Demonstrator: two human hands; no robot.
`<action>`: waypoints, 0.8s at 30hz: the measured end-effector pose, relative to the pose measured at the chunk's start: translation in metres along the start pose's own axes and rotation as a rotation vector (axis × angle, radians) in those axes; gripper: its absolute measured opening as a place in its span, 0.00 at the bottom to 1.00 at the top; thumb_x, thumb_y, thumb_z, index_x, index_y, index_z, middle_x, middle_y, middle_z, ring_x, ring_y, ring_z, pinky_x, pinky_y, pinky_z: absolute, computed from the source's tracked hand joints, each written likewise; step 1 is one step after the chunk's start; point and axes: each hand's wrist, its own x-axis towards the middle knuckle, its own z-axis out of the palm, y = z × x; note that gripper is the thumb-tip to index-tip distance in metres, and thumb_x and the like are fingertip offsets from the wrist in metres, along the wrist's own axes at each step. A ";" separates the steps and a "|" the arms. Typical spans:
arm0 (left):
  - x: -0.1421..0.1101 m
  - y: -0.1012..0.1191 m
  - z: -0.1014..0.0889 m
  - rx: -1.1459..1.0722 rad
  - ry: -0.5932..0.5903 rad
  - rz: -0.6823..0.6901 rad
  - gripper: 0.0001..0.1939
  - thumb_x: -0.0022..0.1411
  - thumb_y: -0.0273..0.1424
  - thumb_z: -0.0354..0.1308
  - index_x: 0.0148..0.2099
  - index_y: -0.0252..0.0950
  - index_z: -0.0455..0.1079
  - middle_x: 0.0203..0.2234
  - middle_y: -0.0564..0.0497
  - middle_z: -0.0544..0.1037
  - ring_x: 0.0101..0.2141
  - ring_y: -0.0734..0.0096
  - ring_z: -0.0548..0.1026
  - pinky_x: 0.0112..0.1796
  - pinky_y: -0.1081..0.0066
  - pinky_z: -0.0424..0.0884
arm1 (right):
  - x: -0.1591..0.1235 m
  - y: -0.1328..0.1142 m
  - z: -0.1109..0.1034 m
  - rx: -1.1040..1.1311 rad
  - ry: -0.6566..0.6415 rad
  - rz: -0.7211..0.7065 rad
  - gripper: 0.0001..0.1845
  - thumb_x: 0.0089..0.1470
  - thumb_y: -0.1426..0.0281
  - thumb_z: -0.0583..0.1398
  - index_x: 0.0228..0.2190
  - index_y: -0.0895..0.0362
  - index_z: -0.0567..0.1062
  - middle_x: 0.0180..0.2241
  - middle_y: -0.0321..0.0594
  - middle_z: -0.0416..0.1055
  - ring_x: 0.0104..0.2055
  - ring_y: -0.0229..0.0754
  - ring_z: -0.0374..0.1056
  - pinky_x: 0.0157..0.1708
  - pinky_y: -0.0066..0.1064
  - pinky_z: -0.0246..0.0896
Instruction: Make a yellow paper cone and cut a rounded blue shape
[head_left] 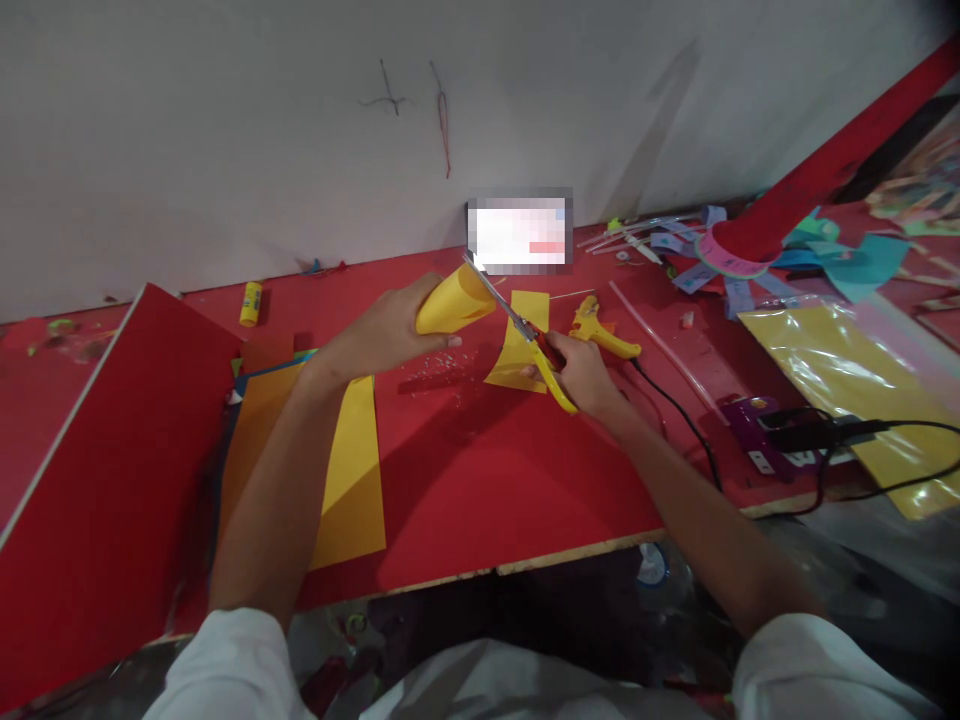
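Note:
Bent into a curve, a piece of yellow paper (459, 300) is gripped by my left hand (391, 325) above the red table. My right hand (583, 372) is closed around the yellow-handled scissors (553, 372), whose blades point up and left toward the right edge of that paper. Whether the blades touch it I cannot tell. Below the scissors lies another yellow paper piece (519, 340) with a curved left edge. A yellow glue gun (601, 328) rests just past my right hand. Under my left forearm is a stack of yellow sheets (354, 490).
A red upright board (112, 480) stands at the left, and a glue stick (251, 304) lies behind it. Against the wall is a blurred bright screen (519, 232). To the right are a purple power strip (757, 440), cables, a plastic-wrapped yellow pack (847, 370) and a red pole (825, 170).

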 end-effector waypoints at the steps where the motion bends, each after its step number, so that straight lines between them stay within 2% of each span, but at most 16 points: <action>1: -0.001 0.000 -0.002 -0.019 -0.016 0.000 0.29 0.62 0.50 0.67 0.60 0.43 0.71 0.51 0.46 0.81 0.52 0.48 0.79 0.51 0.54 0.76 | 0.000 0.002 0.000 -0.013 0.007 -0.005 0.31 0.52 0.38 0.62 0.26 0.51 0.61 0.21 0.33 0.60 0.24 0.39 0.54 0.28 0.35 0.49; 5: -0.005 0.000 -0.012 -0.107 -0.103 0.009 0.35 0.62 0.53 0.66 0.65 0.43 0.69 0.55 0.45 0.81 0.55 0.48 0.79 0.55 0.54 0.76 | 0.002 0.007 0.002 -0.055 0.031 -0.026 0.33 0.51 0.38 0.64 0.24 0.51 0.59 0.20 0.31 0.56 0.24 0.37 0.50 0.27 0.34 0.44; 9: -0.009 0.004 -0.019 -0.198 -0.233 -0.005 0.41 0.63 0.57 0.65 0.70 0.41 0.66 0.56 0.43 0.81 0.53 0.48 0.80 0.56 0.52 0.78 | 0.001 0.006 0.004 -0.046 0.047 -0.050 0.34 0.51 0.37 0.63 0.23 0.52 0.58 0.20 0.30 0.53 0.24 0.35 0.46 0.27 0.33 0.42; 11: -0.009 0.005 -0.017 -0.215 -0.237 -0.018 0.44 0.62 0.59 0.65 0.72 0.43 0.64 0.58 0.43 0.80 0.56 0.46 0.79 0.58 0.50 0.77 | -0.001 0.003 0.004 -0.015 0.063 -0.056 0.34 0.51 0.36 0.62 0.23 0.52 0.60 0.19 0.30 0.52 0.24 0.35 0.46 0.26 0.32 0.42; 13: -0.006 0.002 -0.010 -0.214 -0.154 -0.009 0.46 0.63 0.59 0.64 0.74 0.45 0.61 0.65 0.42 0.75 0.62 0.43 0.74 0.62 0.47 0.72 | -0.002 0.001 0.003 0.024 0.086 -0.053 0.33 0.51 0.36 0.62 0.24 0.53 0.63 0.19 0.30 0.53 0.24 0.35 0.47 0.26 0.32 0.43; 16: 0.003 -0.008 0.004 -0.228 0.028 0.054 0.50 0.64 0.60 0.63 0.78 0.45 0.51 0.75 0.40 0.60 0.72 0.42 0.61 0.70 0.45 0.61 | -0.003 -0.001 0.001 0.070 0.125 -0.031 0.32 0.52 0.37 0.63 0.25 0.53 0.65 0.19 0.30 0.54 0.24 0.36 0.48 0.25 0.32 0.45; 18: 0.009 -0.014 0.012 -0.258 0.111 0.076 0.51 0.66 0.62 0.60 0.79 0.46 0.45 0.78 0.40 0.52 0.75 0.41 0.54 0.71 0.44 0.59 | -0.003 -0.001 0.000 0.094 0.130 -0.011 0.32 0.51 0.37 0.64 0.25 0.53 0.65 0.20 0.31 0.56 0.25 0.36 0.49 0.26 0.32 0.46; 21: 0.015 -0.020 0.020 -0.315 0.150 0.071 0.45 0.71 0.62 0.51 0.79 0.49 0.42 0.77 0.40 0.53 0.74 0.41 0.57 0.69 0.42 0.61 | -0.002 0.000 0.000 0.119 0.125 0.007 0.33 0.51 0.36 0.64 0.25 0.53 0.66 0.20 0.32 0.57 0.24 0.37 0.50 0.26 0.33 0.48; 24: 0.018 -0.021 0.025 -0.357 0.196 0.061 0.41 0.72 0.60 0.52 0.77 0.47 0.47 0.71 0.39 0.62 0.69 0.44 0.64 0.67 0.43 0.66 | -0.002 0.001 0.001 0.112 0.126 -0.001 0.33 0.51 0.36 0.63 0.24 0.53 0.65 0.19 0.32 0.57 0.24 0.37 0.50 0.26 0.33 0.48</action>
